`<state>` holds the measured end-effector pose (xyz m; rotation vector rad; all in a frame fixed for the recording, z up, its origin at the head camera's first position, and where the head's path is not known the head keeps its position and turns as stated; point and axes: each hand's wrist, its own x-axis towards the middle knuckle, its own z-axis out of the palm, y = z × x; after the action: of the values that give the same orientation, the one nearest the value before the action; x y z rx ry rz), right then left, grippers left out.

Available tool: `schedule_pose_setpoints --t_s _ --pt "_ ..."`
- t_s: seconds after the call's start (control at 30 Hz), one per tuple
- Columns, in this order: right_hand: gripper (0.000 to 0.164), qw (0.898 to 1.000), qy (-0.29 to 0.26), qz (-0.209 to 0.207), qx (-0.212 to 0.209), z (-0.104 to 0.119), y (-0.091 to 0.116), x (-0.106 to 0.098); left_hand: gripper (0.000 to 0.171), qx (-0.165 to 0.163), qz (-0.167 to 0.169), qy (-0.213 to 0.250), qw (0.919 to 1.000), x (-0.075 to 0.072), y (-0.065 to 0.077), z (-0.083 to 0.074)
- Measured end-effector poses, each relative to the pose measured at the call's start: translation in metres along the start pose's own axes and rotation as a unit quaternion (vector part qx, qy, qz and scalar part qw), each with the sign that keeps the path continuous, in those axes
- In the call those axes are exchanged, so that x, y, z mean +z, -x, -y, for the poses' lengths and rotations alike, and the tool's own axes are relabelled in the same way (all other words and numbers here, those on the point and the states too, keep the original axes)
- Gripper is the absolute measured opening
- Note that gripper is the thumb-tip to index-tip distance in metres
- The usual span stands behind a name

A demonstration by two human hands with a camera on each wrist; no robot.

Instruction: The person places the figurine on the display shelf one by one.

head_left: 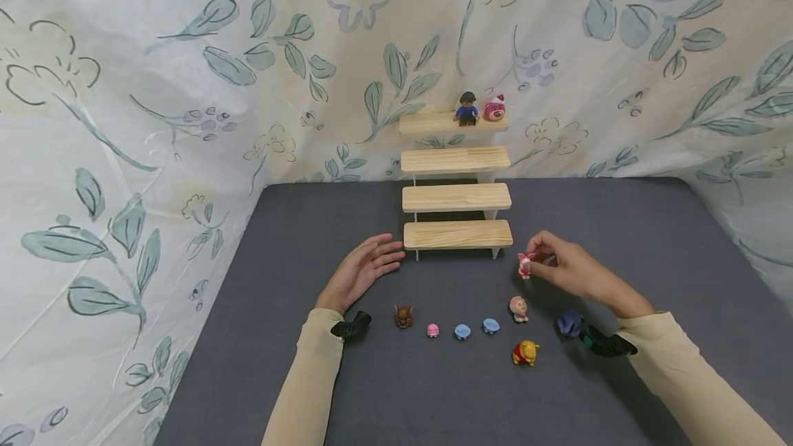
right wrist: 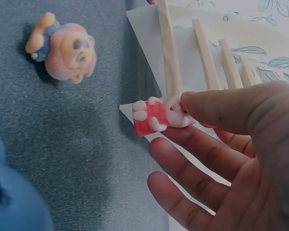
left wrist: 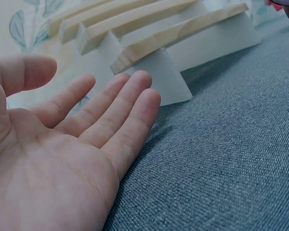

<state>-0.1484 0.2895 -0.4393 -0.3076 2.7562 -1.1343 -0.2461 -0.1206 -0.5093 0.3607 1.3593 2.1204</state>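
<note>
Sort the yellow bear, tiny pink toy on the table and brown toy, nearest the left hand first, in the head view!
1. Brown toy: right of the left hand.
2. Tiny pink toy: a little farther right.
3. Yellow bear: farthest right of the three.

Two bare hands show: one left hand (head_left: 365,270), one right hand (head_left: 568,268). In the right fingers is one small pink-and-red figurine (head_left: 524,266). Beyond both hands' fingertips stand four pale, flat wooden planks (head_left: 458,234) in tiers, the highest bearing two figurines: one black-haired, blue-topped figure (head_left: 467,111) and one round pink figure (head_left: 495,109). Nearer the wearer than the fingers are five figurines, one brown figure (head_left: 403,316), one tiny pink figure (head_left: 433,330), one peach-and-blue figure (head_left: 518,308), one yellow-and-red figure (head_left: 525,353) and one blue figure (head_left: 569,324), plus two light-blue, bowl-shaped pieces (head_left: 462,332).
</note>
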Motion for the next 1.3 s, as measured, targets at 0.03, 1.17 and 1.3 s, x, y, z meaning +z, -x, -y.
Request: schedule_pose_setpoints --t_s 0.03,1.17,1.3 --pt "0.016 1.000 0.005 0.000 -0.001 0.000 0.000 0.000 0.057 0.000 0.000 0.000 1.0000 0.000 0.000 0.000" --pt "0.010 0.998 0.025 -0.032 -0.043 0.031 -0.024 -0.008 0.057 0.000 0.001 0.000 1.0000 0.000 0.001 -0.002" --pt "0.010 0.998 0.019 -0.031 -0.040 0.035 -0.028 -0.006 0.057 -0.004 -0.004 0.000 1.0000 0.000 0.001 -0.001"
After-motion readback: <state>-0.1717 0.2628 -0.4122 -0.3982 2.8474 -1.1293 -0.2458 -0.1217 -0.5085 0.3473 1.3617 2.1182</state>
